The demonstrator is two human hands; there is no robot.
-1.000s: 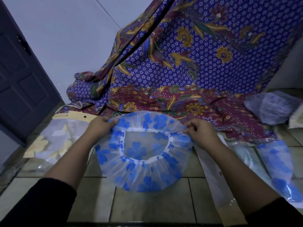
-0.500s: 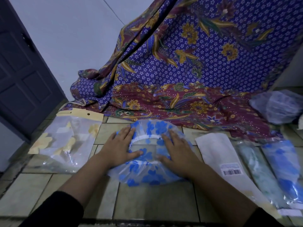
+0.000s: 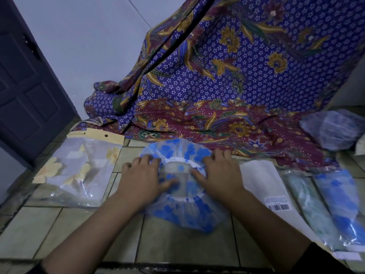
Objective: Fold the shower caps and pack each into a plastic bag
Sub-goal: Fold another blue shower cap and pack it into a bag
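Note:
A clear shower cap with blue flowers (image 3: 185, 212) lies flat on the tiled floor, its white elastic opening facing up. My left hand (image 3: 142, 178) presses flat on the cap's left side, fingers spread. My right hand (image 3: 219, 175) presses flat on its right side. An empty plastic bag with a barcode label (image 3: 264, 180) lies just right of the cap. Further right lie two packed bags, one with a green cap (image 3: 310, 204) and one with a blue cap (image 3: 343, 204).
A clear bag with a yellow-flowered cap and a cream header card (image 3: 79, 167) lies at the left. A purple and maroon batik cloth (image 3: 227, 91) hangs behind and spills onto the floor. A crumpled plastic bundle (image 3: 333, 129) sits at the far right. A dark door (image 3: 25, 91) stands at left.
A second ago both hands held the cap up by its rim. They have since laid it on the floor and now press it flat with open palms.

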